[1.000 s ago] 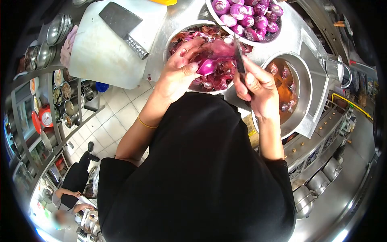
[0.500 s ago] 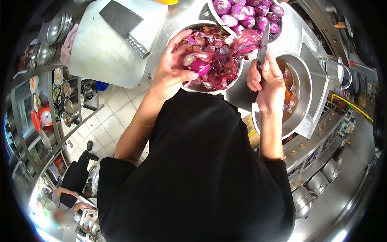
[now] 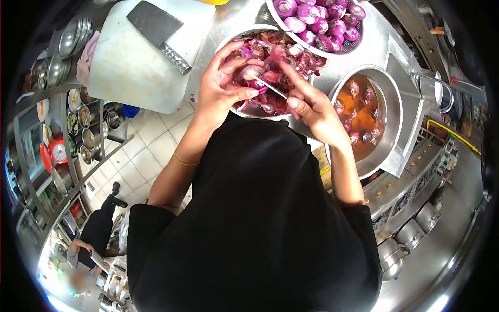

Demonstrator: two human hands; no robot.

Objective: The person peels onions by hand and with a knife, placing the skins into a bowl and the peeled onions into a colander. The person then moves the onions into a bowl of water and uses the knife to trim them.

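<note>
My left hand (image 3: 221, 80) grips a red onion (image 3: 253, 75) over a bowl heaped with onion skins (image 3: 278, 52). My right hand (image 3: 312, 106) is closed on a small knife (image 3: 271, 87), its blade pointing left against the onion. The right index finger stretches out over the skins. To the right, a metal pot (image 3: 396, 112) contains brownish liquid with several onions (image 3: 347, 124) floating in it. Beyond the bowl, a white colander (image 3: 279, 22) is full of peeled purple onions (image 3: 319, 26).
A cleaver (image 3: 158, 26) lies on a white cutting board (image 3: 122, 73) at the left. A metal jug (image 3: 434, 88) stands past the pot. Shelves with small containers (image 3: 86, 115) are on the left. Another person (image 3: 93, 229) stands at the lower left, holding something flat.
My right hand has moved left, from beside the pot to the onion, bringing the knife blade onto it. The strip of skin by the knife has left the blade. My left hand stays nearly still.
</note>
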